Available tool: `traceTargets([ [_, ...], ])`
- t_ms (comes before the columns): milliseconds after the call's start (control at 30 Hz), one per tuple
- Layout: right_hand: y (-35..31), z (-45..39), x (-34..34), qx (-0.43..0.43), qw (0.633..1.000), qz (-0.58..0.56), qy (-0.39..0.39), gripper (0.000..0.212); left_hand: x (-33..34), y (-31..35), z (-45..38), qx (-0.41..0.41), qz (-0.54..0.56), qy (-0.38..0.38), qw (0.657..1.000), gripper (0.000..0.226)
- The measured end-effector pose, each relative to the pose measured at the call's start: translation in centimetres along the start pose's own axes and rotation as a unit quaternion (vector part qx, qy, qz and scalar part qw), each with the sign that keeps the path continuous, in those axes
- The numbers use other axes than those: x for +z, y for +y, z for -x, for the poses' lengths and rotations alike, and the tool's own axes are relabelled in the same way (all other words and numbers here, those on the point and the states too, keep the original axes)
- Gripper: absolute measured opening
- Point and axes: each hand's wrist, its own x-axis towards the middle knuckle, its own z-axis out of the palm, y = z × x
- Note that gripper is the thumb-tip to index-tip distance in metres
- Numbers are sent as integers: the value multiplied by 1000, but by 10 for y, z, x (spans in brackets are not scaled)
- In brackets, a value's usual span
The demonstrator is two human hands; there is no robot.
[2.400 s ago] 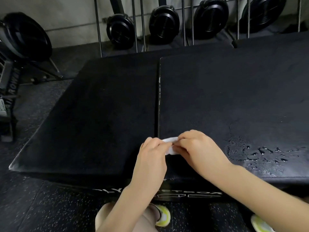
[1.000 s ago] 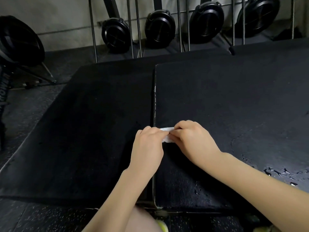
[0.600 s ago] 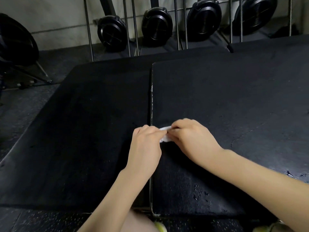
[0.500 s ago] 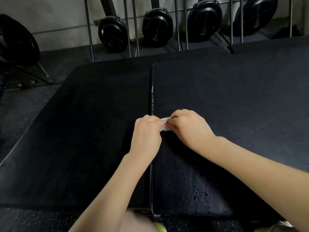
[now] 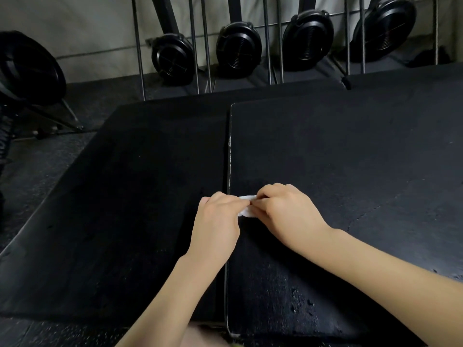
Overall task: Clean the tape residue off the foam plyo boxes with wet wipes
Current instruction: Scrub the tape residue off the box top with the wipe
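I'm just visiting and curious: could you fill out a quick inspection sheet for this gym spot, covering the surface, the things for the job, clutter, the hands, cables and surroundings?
Surface: two black foam boxes side by side, left box and right box, with a narrow seam between them; whitish residue runs along the seam; water droplets near the right box's front edge.
Job's things: one white wipe, bunched at the seam.
Clutter: nothing seen.
Hands: left hand and right hand both pinch the wipe, pressing it at the seam.
Cables: nothing seen.
Surroundings: black round fan housings and metal rods against the wall; speckled dark floor.
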Motion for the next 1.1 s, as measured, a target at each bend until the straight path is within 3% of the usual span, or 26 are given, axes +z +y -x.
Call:
traceTargets([
  [67, 3, -12, 2, 10, 1000, -1, 5, 45, 4, -5, -15, 0, -16, 12, 1000, 57],
  [367, 34, -88, 8, 79, 992, 3, -93, 35, 19, -23, -97, -11, -31, 15, 999, 64],
  [500, 36, -88, 12, 107, 987, 2, -116, 52, 15, -17, -93, -26, -75, -5, 997, 65],
  [633, 25, -53, 4, 27, 997, 52, -54, 17, 8, -10, -60, 3, -72, -12, 997, 59],
  [733, 24, -37, 3, 10, 997, 48, -63, 16, 0, -1, -46, 27, -57, 12, 998, 45],
  [867, 37, -59, 7, 9, 998, 34, -60, 7, 9, -11, -70, 5, -65, -24, 998, 52],
  [1000, 59, -98, 16, 52, 994, 9, -91, 36, 17, -18, -116, -55, -19, -25, 998, 45],
  [1100, 75, -125, 28, 94, 990, -12, -105, 36, 22, -21, -146, -60, 3, -14, 998, 53],
])
